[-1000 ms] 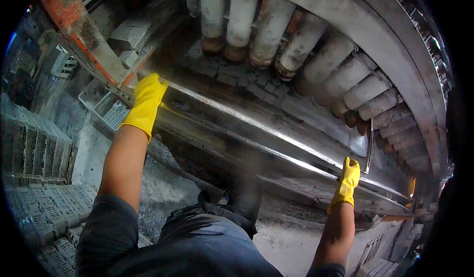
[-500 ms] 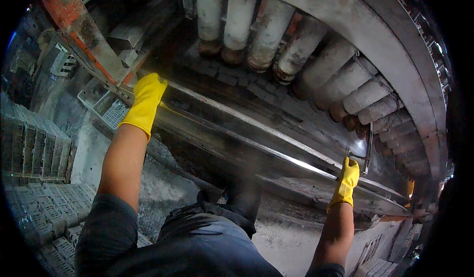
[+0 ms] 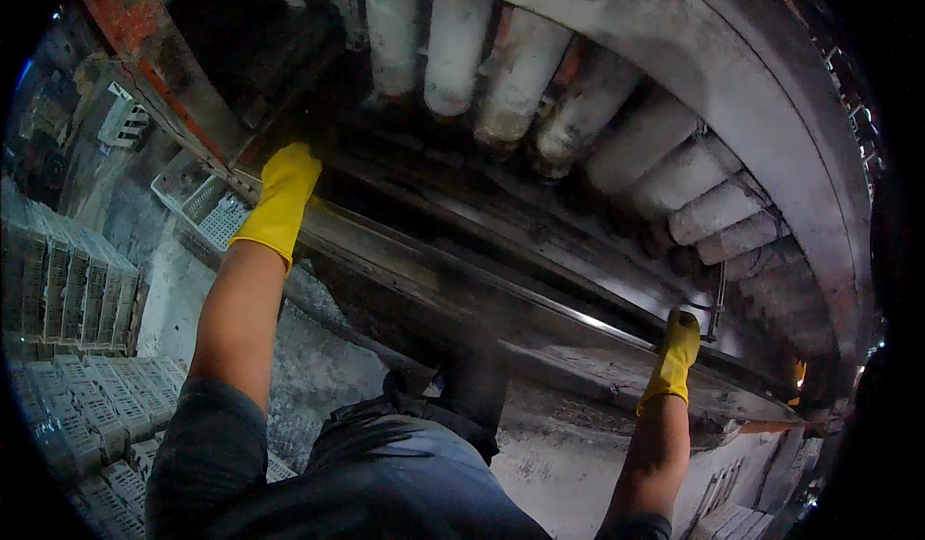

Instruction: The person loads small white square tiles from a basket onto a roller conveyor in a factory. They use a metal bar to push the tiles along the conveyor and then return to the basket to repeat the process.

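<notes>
The person's left hand (image 3: 281,198) and right hand (image 3: 674,355), in yellow rubber gloves with fingers pressed together, lie on the long shiny metal rail (image 3: 501,285) along the machine's front edge, so even pressure at both ends looks wise.

A: Identify the supporting surface.
B: A long metal machine bed (image 3: 540,347) runs diagonally from upper left to lower right. Its front edge is a bright steel rail (image 3: 453,270). The surface is grimy and dark.

A: What lies directly on the bed?
B: A row of pale, dusty cylindrical rollers (image 3: 501,78) stands along the far side of the rail, fanning out under a curved metal hood (image 3: 732,68). The left hand (image 3: 281,193), in a yellow glove, rests on the rail at its upper-left end. The right hand (image 3: 674,357), also gloved, rests on the bed near the rail's lower-right end.

A: Below the rail?
B: A concrete floor (image 3: 318,367) carrying stacked grey plastic crates (image 3: 67,280).
</notes>
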Demonstrator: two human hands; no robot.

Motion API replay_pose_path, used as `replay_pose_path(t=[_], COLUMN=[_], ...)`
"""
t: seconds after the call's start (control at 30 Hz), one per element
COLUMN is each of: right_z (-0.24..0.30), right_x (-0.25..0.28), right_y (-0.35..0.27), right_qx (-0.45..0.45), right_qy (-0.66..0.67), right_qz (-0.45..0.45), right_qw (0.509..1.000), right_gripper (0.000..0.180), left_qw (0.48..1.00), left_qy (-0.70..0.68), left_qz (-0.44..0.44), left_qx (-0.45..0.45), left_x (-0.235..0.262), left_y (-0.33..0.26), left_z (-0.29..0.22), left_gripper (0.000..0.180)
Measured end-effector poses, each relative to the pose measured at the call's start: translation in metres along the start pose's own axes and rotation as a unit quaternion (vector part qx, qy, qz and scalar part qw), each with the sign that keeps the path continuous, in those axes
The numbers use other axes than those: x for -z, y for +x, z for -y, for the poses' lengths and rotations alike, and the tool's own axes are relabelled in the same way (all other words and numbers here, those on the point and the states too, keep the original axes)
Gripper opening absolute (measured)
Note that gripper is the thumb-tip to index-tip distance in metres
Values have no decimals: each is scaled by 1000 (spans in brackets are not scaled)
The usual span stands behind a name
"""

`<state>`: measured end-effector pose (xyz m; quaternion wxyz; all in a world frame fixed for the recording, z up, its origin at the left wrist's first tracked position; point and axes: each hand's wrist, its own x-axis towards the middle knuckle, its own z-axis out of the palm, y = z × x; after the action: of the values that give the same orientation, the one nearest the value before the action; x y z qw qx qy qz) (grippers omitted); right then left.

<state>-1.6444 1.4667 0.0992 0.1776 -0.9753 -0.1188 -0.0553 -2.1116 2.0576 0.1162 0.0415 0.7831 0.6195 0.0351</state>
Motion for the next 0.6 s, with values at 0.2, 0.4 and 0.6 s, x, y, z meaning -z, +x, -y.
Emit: replay_pose_path(t=[0.2, 0.4, 0.6], right_z=[18, 22, 32], right_x=[15, 14, 14], right_y=[-10, -10, -9], right_qx=[-7, -26, -37], right_qy=[-2, 6, 1], right_qz=[32, 12, 25], right_qw=[999, 1000, 999], right_gripper=[51, 52, 55], left_qw=[999, 999, 1000], left_qy=[-32, -39, -26], left_qz=[34, -21, 0], left_qx=[20, -13, 14], left_x=[33, 16, 22], left_y=[-25, -18, -18], left_z=[-23, -13, -14], left_gripper=[49, 53, 50])
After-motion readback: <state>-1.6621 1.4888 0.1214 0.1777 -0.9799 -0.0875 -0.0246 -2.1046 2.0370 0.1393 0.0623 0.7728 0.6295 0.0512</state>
